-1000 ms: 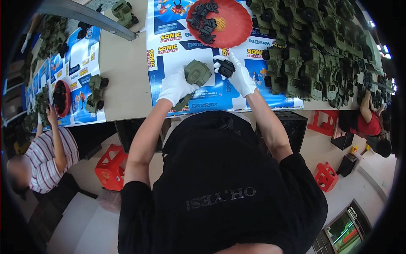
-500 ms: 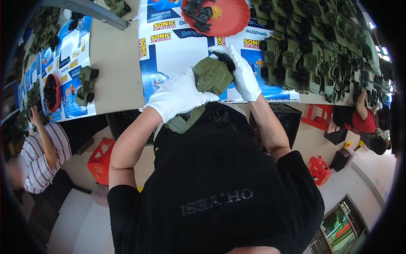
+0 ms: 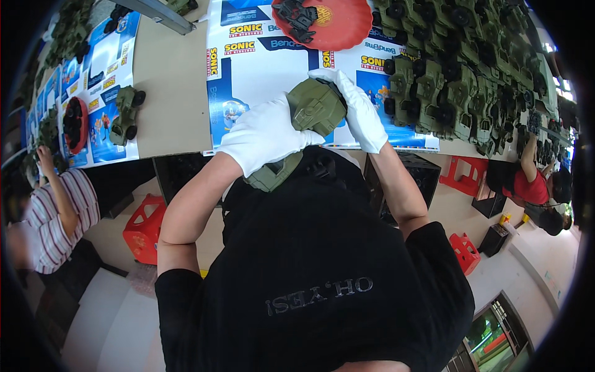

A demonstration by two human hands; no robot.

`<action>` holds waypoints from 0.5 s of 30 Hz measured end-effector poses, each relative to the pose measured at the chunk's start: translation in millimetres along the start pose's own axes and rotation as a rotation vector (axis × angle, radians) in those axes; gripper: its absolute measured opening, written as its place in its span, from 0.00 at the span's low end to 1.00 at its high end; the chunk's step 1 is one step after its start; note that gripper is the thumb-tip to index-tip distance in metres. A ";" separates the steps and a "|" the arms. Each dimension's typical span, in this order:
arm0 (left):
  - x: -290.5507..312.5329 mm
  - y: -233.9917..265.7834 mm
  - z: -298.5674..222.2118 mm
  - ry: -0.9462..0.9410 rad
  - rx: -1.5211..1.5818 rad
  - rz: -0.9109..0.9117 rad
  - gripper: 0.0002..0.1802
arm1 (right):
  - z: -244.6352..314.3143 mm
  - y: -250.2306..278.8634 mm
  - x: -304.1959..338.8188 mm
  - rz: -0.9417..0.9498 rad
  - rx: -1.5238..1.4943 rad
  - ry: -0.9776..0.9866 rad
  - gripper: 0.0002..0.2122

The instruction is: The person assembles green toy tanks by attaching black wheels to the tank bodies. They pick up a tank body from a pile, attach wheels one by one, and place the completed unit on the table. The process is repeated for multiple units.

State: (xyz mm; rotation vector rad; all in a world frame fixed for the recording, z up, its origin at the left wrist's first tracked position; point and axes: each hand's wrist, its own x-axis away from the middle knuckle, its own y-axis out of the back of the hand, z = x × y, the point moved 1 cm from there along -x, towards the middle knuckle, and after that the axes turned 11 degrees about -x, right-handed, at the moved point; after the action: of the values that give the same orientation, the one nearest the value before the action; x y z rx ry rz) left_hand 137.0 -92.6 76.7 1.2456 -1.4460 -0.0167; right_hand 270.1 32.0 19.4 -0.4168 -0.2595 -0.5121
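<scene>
An olive-green toy military vehicle (image 3: 316, 106) is held tilted over the table's near edge. My left hand (image 3: 263, 137), in a white glove, is closed round its near part, the thumb along its side. Its lower end shows below that hand, near my shirt. My right hand (image 3: 361, 115), also gloved, wraps the far right end with curled fingers. A dark part shows thinly under those fingers, mostly hidden. Beyond my hands, a red scalloped plate (image 3: 362, 34) holds black plastic parts (image 3: 296, 18).
Rows of green toy vehicles (image 3: 462, 93) crowd the table at right. Another toy vehicle (image 3: 127, 115) stands at left, near a metal bar (image 3: 162, 15). Printed sheets (image 3: 266, 71) cover the tabletop. Co-workers sit at both sides; red stools (image 3: 145, 229) stand below.
My right fingers have closed further over the toy vehicle's far end, covering most of the black part seen before. The view has shifted slightly. My left hand keeps its grip.
</scene>
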 end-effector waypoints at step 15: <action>1.8 3.9 -1.7 -0.078 0.057 -0.018 0.49 | -14.9 3.8 -19.5 -0.219 -0.354 -0.220 0.30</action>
State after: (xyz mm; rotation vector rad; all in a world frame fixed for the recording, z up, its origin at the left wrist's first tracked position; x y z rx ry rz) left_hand 136.1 -91.1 81.0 1.3168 -1.5115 -0.0367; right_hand 257.7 36.5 -1.6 -0.7976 -0.4322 -0.7315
